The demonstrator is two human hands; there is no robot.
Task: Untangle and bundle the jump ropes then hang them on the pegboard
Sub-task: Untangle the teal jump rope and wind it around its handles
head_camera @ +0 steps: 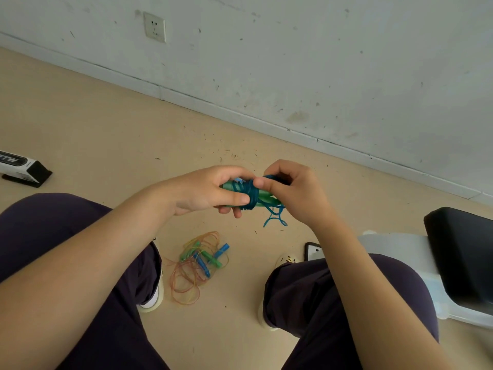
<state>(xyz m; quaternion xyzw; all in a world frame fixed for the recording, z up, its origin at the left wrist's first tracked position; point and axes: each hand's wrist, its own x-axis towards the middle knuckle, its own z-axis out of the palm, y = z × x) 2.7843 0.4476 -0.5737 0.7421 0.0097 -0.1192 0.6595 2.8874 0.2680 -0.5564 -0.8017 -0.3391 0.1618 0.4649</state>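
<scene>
Below, beige floor, scuffed white wall, wall socket

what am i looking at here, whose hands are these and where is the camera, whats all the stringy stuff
There is one picture, taken by a camera worn on a person's head, looking forward and down. No machine is involved: the two bare arms are the wearer's own, and the dark shapes below are their trousered legs, seated.

The left hand grips a pair of green handles with a blue jump rope wound around them. The right hand pinches that rope near the wraps, and a loose blue end hangs below.

On the beige floor, between the feet, lies a tangled pile of ropes: thin orange and yellowish cords with blue and green handles. A black and white box lies at left, a phone-like object lies near the right leg, and a pale seat with a dark cushion stands at right. No pegboard is in view.
</scene>
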